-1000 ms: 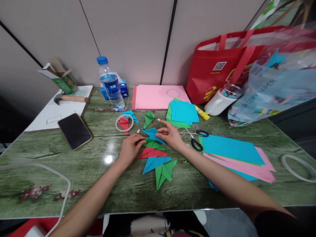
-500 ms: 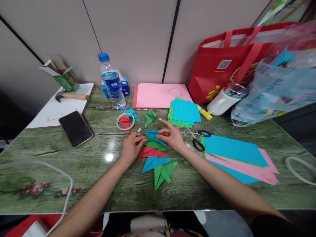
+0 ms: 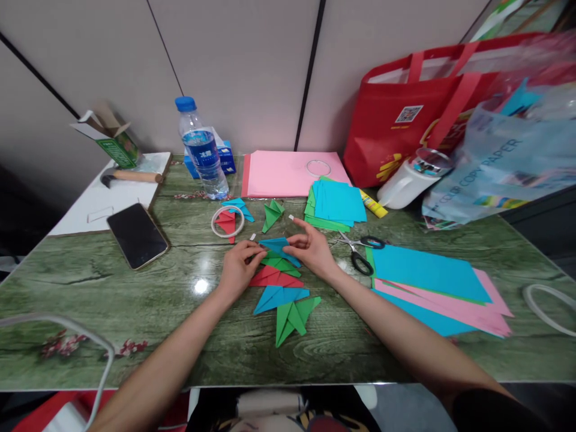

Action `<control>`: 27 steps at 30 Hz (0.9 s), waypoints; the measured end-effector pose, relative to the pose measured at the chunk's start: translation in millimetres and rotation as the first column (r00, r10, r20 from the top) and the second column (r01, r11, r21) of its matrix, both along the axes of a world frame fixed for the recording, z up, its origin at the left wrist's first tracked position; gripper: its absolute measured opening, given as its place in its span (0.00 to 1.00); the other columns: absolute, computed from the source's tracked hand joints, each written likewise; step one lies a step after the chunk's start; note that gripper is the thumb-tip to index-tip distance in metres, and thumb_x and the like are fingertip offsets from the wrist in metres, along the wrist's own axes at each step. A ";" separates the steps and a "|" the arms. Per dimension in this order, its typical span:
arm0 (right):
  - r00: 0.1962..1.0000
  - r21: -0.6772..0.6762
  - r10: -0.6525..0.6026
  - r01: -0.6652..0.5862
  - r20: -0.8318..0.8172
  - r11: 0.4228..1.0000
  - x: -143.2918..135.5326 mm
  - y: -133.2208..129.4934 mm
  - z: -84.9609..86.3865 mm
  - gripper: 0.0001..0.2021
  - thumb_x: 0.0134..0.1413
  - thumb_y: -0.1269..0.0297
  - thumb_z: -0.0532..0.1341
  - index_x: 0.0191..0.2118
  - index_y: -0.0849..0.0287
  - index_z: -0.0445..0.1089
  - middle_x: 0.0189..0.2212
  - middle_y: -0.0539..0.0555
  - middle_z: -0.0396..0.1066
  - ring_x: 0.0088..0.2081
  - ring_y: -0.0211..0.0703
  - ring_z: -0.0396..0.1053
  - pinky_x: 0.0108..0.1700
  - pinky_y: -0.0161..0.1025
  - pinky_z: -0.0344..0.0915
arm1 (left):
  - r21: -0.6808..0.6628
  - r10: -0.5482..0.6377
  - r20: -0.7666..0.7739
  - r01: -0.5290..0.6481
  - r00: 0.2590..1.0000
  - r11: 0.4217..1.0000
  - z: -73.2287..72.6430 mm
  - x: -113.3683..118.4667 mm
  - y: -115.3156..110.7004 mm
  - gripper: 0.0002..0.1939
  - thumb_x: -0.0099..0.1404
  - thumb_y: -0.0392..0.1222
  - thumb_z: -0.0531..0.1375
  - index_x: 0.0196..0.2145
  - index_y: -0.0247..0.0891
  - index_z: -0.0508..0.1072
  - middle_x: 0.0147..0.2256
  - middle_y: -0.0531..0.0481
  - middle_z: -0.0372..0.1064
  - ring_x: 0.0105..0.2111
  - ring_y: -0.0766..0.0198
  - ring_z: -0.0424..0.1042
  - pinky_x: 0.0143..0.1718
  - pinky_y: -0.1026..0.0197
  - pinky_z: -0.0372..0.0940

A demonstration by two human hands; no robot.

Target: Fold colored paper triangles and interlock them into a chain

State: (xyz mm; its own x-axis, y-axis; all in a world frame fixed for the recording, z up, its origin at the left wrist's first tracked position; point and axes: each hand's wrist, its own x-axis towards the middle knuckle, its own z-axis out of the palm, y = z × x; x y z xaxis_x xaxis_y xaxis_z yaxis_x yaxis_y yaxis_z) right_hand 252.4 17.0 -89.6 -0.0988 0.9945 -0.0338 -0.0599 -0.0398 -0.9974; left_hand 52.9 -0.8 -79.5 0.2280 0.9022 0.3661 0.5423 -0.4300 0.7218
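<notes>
Mid-frame, the left hand (image 3: 239, 269) pinches the blue folded-paper piece (image 3: 275, 242) at its left; the right hand (image 3: 312, 249) grips its right edge, index extended. Light, even pressure would spare the creases. The lowest green folded-paper piece (image 3: 288, 318) has shifted slightly left since the earlier frame.
</notes>
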 end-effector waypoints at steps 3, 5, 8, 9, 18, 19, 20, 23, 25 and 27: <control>1.000 -0.007 -0.005 0.005 -0.012 1.000 -0.5 -0.3 0.8 0.41 0.33 0.67 0.70 0.57 0.59 0.55 0.29 0.49 0.75 0.31 0.40 0.74 0.38 0.40 0.72 | 0.006 -0.002 0.005 0.002 1.000 1.000 0.6 0.0 -0.1 0.07 0.62 0.39 0.59 0.31 0.38 0.77 0.31 0.49 0.72 0.32 0.63 0.72 0.35 0.62 0.67; 1.000 -0.014 -0.007 0.007 -0.016 1.000 -1.0 -0.7 1.1 0.41 0.33 0.67 0.70 0.57 0.59 0.55 0.28 0.48 0.74 0.31 0.40 0.73 0.38 0.40 0.72 | 0.009 -0.004 -0.003 0.004 1.000 1.000 1.3 0.2 -0.2 0.07 0.62 0.39 0.59 0.31 0.38 0.77 0.31 0.49 0.72 0.32 0.63 0.72 0.34 0.62 0.67; 1.000 -0.020 -0.004 0.004 -0.010 1.000 -1.8 -0.9 1.2 0.41 0.33 0.67 0.70 0.57 0.58 0.54 0.28 0.48 0.74 0.30 0.40 0.73 0.38 0.40 0.72 | 0.018 -0.005 -0.026 0.005 1.000 1.000 1.3 1.1 -0.1 0.06 0.62 0.38 0.59 0.31 0.38 0.77 0.31 0.49 0.72 0.32 0.63 0.71 0.35 0.61 0.67; 1.000 -0.021 -0.001 0.001 -0.008 1.000 -2.0 -0.9 1.2 0.41 0.33 0.67 0.70 0.57 0.58 0.54 0.28 0.48 0.74 0.31 0.40 0.73 0.38 0.40 0.72 | 0.026 -0.002 -0.034 0.003 0.999 1.000 1.1 1.4 0.0 0.05 0.61 0.37 0.59 0.31 0.38 0.77 0.31 0.49 0.71 0.32 0.63 0.71 0.35 0.61 0.66; 0.999 -0.006 0.041 -0.041 -0.013 0.999 -1.7 -3.9 4.1 0.42 0.35 0.67 0.69 0.59 0.59 0.52 0.28 0.48 0.74 0.31 0.40 0.74 0.37 0.39 0.72 | 0.106 0.019 -0.119 -0.006 0.993 0.994 -3.4 2.3 0.3 0.03 0.60 0.37 0.62 0.31 0.38 0.77 0.33 0.49 0.67 0.35 0.62 0.67 0.36 0.60 0.65; 0.999 -0.008 0.045 -0.045 -0.016 0.999 -1.7 -4.8 4.5 0.42 0.35 0.67 0.69 0.59 0.59 0.52 0.28 0.48 0.74 0.31 0.40 0.74 0.36 0.39 0.72 | 0.105 0.015 -0.123 -0.002 0.992 0.994 -4.4 2.0 0.5 0.03 0.59 0.37 0.62 0.31 0.37 0.77 0.33 0.49 0.67 0.35 0.62 0.67 0.36 0.60 0.64; 0.999 -0.011 0.046 -0.047 -0.019 0.999 -1.9 -5.6 4.9 0.42 0.35 0.67 0.69 0.59 0.59 0.52 0.28 0.48 0.74 0.30 0.40 0.74 0.36 0.39 0.71 | 0.104 0.012 -0.124 0.001 0.992 0.995 -5.5 1.7 0.8 0.03 0.58 0.37 0.63 0.30 0.37 0.77 0.33 0.48 0.68 0.35 0.61 0.67 0.36 0.60 0.64; 0.999 -0.016 0.045 -0.045 -0.022 0.999 -2.9 -7.9 5.7 0.41 0.35 0.68 0.69 0.58 0.60 0.52 0.28 0.48 0.73 0.30 0.40 0.73 0.35 0.38 0.71 | 0.099 0.007 -0.106 0.004 0.994 0.995 -8.2 1.2 1.7 0.02 0.57 0.37 0.64 0.28 0.38 0.78 0.31 0.49 0.69 0.35 0.61 0.67 0.36 0.59 0.64; 0.999 -0.016 0.044 -0.044 -0.020 0.999 -3.6 -9.0 6.0 0.41 0.34 0.68 0.69 0.58 0.60 0.52 0.28 0.48 0.73 0.30 0.40 0.73 0.35 0.38 0.71 | 0.090 0.004 -0.086 0.004 0.996 0.996 -8.7 1.2 2.1 0.02 0.57 0.37 0.64 0.27 0.38 0.78 0.30 0.49 0.69 0.34 0.61 0.67 0.36 0.59 0.64; 0.999 -0.013 0.042 -0.042 -0.015 0.999 -4.0 -10.0 6.4 0.41 0.34 0.67 0.68 0.58 0.60 0.53 0.28 0.48 0.73 0.30 0.40 0.73 0.35 0.38 0.71 | 0.079 -0.002 -0.072 0.008 0.997 0.997 -7.9 1.5 2.2 0.02 0.57 0.37 0.64 0.27 0.38 0.78 0.29 0.50 0.70 0.34 0.61 0.67 0.35 0.59 0.64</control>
State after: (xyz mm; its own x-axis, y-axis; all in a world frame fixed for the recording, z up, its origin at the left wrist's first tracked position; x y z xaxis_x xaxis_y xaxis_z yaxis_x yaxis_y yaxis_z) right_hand 248.3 7.0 -83.2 -0.1413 0.9889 -0.0456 -0.0730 -0.0563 -0.9957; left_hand 54.4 1.5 -87.4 0.2605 0.8699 0.4188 0.5893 -0.4868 0.6447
